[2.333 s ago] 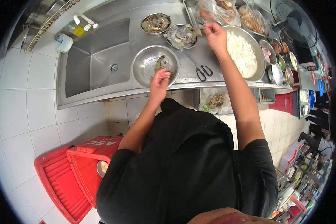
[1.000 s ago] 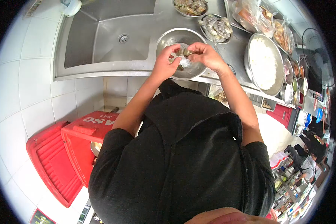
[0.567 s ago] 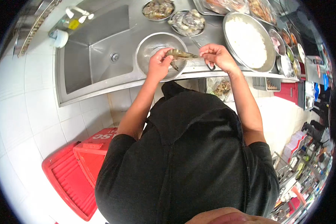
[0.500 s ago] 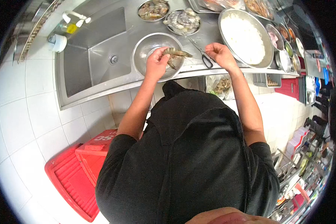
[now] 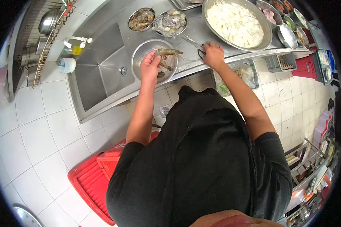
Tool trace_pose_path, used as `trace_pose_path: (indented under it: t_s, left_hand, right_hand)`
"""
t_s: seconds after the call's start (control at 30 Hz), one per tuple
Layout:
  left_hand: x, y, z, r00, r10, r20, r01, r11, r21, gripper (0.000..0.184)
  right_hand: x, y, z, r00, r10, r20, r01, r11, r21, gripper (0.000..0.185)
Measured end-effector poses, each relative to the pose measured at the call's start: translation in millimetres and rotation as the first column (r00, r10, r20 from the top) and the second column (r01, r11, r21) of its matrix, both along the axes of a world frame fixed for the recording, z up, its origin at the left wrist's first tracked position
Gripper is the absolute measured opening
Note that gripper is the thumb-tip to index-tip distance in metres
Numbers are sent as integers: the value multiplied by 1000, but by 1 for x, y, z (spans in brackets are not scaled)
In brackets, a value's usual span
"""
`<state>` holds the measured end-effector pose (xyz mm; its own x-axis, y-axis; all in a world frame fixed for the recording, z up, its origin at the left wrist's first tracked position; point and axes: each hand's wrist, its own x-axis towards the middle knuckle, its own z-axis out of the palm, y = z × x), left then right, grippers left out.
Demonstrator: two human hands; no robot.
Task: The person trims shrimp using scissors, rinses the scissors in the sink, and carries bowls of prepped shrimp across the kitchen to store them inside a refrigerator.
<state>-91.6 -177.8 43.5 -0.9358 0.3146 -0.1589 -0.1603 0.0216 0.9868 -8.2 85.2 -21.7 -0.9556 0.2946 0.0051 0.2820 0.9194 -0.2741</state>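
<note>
Shrimp (image 5: 169, 52) hangs over the steel bowl (image 5: 138, 56), pinched between thumb and fingers of the left hand (image 5: 150, 67). Its long axis runs nearly sideways, from the grip at the left out to a narrowing end on the right, which points towards the right hand (image 5: 213, 55); which end is the head is too small to tell. More shrimp (image 5: 166, 65) shows just below it, against the inside of the bowl. The left forearm reaches almost straight forward from the body, wrist close to the bowl's near rim. The right forearm slants forward and to the left, with the back of the hand up and the fingers curled down at the black handles of the scissors (image 5: 193, 42) — whether they close on the loops I cannot tell. The scissors lie on the steel desk (image 5: 197, 25), just right of the bowl, blades pointing forward and left. Beyond the right hand stands a large bowl (image 5: 268, 34) of white pieces; the sink (image 5: 98, 75) is to the left of the steel bowl.
</note>
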Motion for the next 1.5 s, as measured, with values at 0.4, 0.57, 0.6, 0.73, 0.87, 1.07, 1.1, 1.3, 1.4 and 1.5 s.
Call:
trace_pose_path:
  t_s: [0.4, 0.57, 0.6, 0.73, 0.87, 1.07, 1.1, 1.3, 1.4, 1.5]
  left_hand:
    - [18, 3, 0, 988, 44, 151, -68, 986, 153, 29]
    - [25, 10, 3, 979, -22, 204, -27, 971, 236, 23]
    - [28, 12, 2, 976, -30, 214, -22, 971, 237, 21]
    - [35, 33, -4, 963, -77, 258, 9, 967, 253, 18]
    - [46, 64, -12, 929, -201, 312, 98, 944, 315, 18]
    - [71, 129, -10, 855, -363, 371, 240, 910, 337, 17]
    - [75, 138, -9, 841, -381, 383, 256, 906, 337, 17]
    - [96, 182, -19, 772, -486, 410, 358, 865, 352, 14]
    - [108, 198, -25, 737, -522, 429, 411, 851, 328, 14]
    - [123, 215, -29, 721, -511, 468, 430, 860, 276, 15]
  right_hand:
    - [-9, 25, 21, 973, 85, 216, -29, 967, -253, 32]
    - [28, 61, -12, 998, 37, 58, 26, 569, -822, 49]
    - [41, 61, -11, 999, 20, 28, 18, 376, -926, 52]
    - [99, 59, 29, 999, -44, 6, 14, 188, -982, 53]
    - [141, 54, 40, 986, -155, -59, 20, 463, -886, 67]
    - [181, 68, 62, 974, -227, -16, 142, 663, -735, 67]
    - [187, 71, 62, 968, -250, -35, 151, 682, -715, 68]
    - [229, 91, 56, 946, -321, -44, 206, 701, -683, 66]
    - [247, 100, 53, 928, -372, -27, 255, 686, -681, 65]
    - [261, 110, 49, 923, -385, 11, 280, 651, -705, 64]
